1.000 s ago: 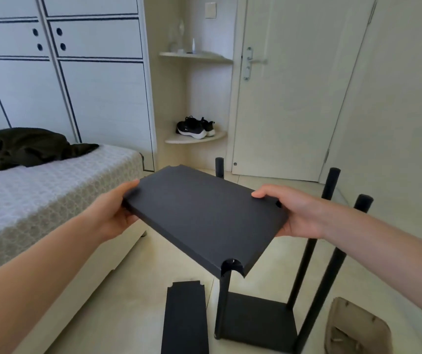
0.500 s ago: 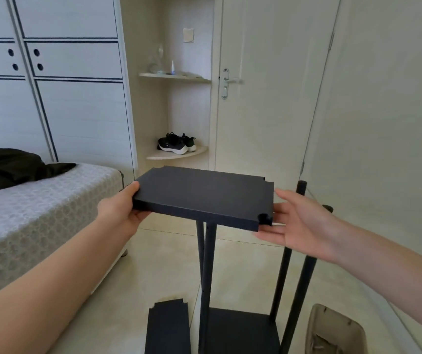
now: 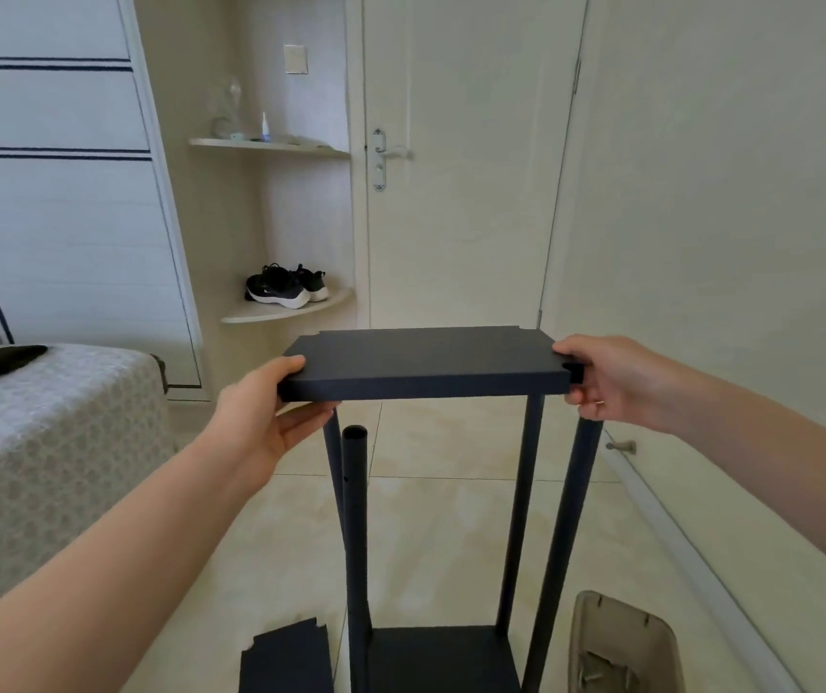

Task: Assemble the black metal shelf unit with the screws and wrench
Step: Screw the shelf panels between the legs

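Observation:
A black metal shelf panel (image 3: 426, 360) is held level above the upright black poles of the shelf frame. My left hand (image 3: 263, 412) grips its near left corner, thumb on top and fingers underneath. My right hand (image 3: 600, 380) grips its near right corner at the notch. The near left pole (image 3: 355, 517) stands free, its open top just below the panel. The near right pole (image 3: 568, 532) and two far poles reach up under the panel. A bottom shelf (image 3: 443, 657) joins the poles at floor level.
Another black panel (image 3: 288, 660) lies on the tiled floor at the left of the frame. A beige tray (image 3: 620, 642) with small hardware sits at the right. A bed (image 3: 46, 442) stands to the left, a wall close on the right, a door (image 3: 460, 157) behind.
The panel went from tilted to level and now sits squarely over the poles. My right hand has closed round the right corner. The view has moved closer and lower.

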The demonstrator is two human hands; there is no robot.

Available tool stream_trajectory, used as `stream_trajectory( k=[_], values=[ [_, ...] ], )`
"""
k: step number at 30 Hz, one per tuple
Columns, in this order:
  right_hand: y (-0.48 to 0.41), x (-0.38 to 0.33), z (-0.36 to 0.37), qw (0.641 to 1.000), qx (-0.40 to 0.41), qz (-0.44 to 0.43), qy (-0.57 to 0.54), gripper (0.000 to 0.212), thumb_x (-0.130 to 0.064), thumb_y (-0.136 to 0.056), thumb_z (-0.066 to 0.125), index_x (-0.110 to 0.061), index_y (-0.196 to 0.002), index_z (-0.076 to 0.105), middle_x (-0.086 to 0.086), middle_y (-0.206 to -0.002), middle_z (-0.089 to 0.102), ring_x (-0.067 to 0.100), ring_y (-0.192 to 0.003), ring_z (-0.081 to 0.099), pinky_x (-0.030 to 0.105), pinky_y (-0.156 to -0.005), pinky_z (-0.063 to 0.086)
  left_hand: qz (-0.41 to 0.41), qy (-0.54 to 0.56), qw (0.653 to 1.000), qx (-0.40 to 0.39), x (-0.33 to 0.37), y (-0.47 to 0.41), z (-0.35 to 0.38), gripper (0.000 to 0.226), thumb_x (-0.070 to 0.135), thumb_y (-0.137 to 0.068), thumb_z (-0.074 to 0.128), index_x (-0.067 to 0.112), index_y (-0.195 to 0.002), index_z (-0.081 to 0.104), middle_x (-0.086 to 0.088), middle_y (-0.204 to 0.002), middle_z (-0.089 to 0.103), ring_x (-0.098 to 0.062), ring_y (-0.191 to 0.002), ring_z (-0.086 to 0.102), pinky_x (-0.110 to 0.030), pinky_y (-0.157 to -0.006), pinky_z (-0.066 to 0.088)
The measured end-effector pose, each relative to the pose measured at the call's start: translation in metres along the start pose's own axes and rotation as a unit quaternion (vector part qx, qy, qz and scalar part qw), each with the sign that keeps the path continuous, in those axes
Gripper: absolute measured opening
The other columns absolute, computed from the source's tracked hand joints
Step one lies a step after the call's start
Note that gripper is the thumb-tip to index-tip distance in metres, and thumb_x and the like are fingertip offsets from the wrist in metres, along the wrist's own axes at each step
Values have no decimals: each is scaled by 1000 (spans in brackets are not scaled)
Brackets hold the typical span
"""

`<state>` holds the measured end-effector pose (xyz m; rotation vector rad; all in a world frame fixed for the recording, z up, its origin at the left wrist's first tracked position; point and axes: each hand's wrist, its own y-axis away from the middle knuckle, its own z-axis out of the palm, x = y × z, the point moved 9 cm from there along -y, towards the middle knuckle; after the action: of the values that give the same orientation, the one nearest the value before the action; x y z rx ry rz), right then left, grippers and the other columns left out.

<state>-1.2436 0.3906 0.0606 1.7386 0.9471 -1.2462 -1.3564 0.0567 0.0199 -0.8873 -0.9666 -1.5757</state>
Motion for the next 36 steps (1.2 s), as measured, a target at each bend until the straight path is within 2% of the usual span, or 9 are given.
stream_trajectory(
  k=[4, 9, 12, 16, 23, 26, 29, 33, 36],
  values=[
    [-14, 9, -16, 999, 18, 13, 30, 12, -23, -95, 53, -12, -92, 55, 4, -67, 56, 16, -52, 49, 27, -54, 34, -25, -29, 998, -44, -14, -15, 16, 27, 21, -95, 66, 13, -120, 58, -14, -125, 62, -30, -97, 72, -41, -85, 57],
    [-29, 6, -26, 997, 42, -18, 69, 21, -27, -99, 50, -12, -100, 63, 7, -88, 69, 18, -76, 69, 33, -76, 43, -37, -36, 994, -91, -23, -27, 31, 25, 20, -96, 65, 12, -118, 58, -13, -107, 68, -31, -99, 73, -42, -89, 56],
    [-33, 6, -31, 996, 57, -30, 58, 23, -27, -101, 50, -10, -103, 64, 1, -78, 66, 13, -70, 65, 29, -72, 45, -34, -48, 993, -101, -28, -31, 35, 21, 20, -97, 63, 12, -116, 58, -13, -102, 70, -31, -97, 74, -46, -96, 54],
    [-32, 6, -36, 994, 77, -46, 69, 24, -27, -101, 50, -8, -106, 64, 0, -77, 63, 11, -68, 61, 28, -71, 44, -33, -57, 992, -111, -35, -34, 37, 16, 19, -98, 62, 14, -113, 57, -11, -99, 73, -28, -88, 77, -42, -82, 55],
    [-38, 14, -44, 993, 97, -40, 57, 27, -25, -100, 52, -5, -111, 64, 5, -91, 68, 15, -81, 65, 34, -92, 48, -38, -62, 990, -120, -46, -39, 40, 20, 21, -98, 61, 16, -116, 56, -6, -86, 78, -24, -80, 77, -41, -81, 56],
    [-39, 20, -46, 996, 84, -10, 39, 24, -24, -99, 54, -6, -113, 63, 10, -105, 69, 23, -91, 67, 36, -81, 53, -35, -66, 990, -120, -48, -39, 44, 19, 21, -98, 62, 16, -115, 57, -6, -87, 79, -23, -79, 77, -39, -78, 57],
    [-39, 28, -46, 997, 69, 15, 25, 21, -22, -100, 53, -6, -110, 60, 11, -100, 63, 27, -85, 63, 34, -67, 52, -33, -69, 991, -111, -52, -38, 44, 21, 22, -97, 64, 16, -116, 57, -9, -95, 77, -24, -81, 75, -41, -82, 59],
    [-38, 43, -43, 998, 49, 34, 10, 16, -22, -100, 52, -7, -103, 59, 10, -92, 60, 26, -76, 62, 33, -63, 52, -43, -67, 992, -100, -57, -37, 43, 20, 23, -97, 64, 13, -114, 58, -11, -96, 71, -22, -75, 68, -36, -71, 60],
    [-39, 53, -40, 999, 24, 43, 0, 15, -23, -100, 52, -10, -100, 59, 8, -91, 58, 24, -76, 58, 33, -70, 52, -47, -67, 993, -91, -59, -37, 41, 20, 22, -97, 64, 12, -113, 57, -12, -99, 68, -22, -76, 65, -35, -66, 59]
  ],
)
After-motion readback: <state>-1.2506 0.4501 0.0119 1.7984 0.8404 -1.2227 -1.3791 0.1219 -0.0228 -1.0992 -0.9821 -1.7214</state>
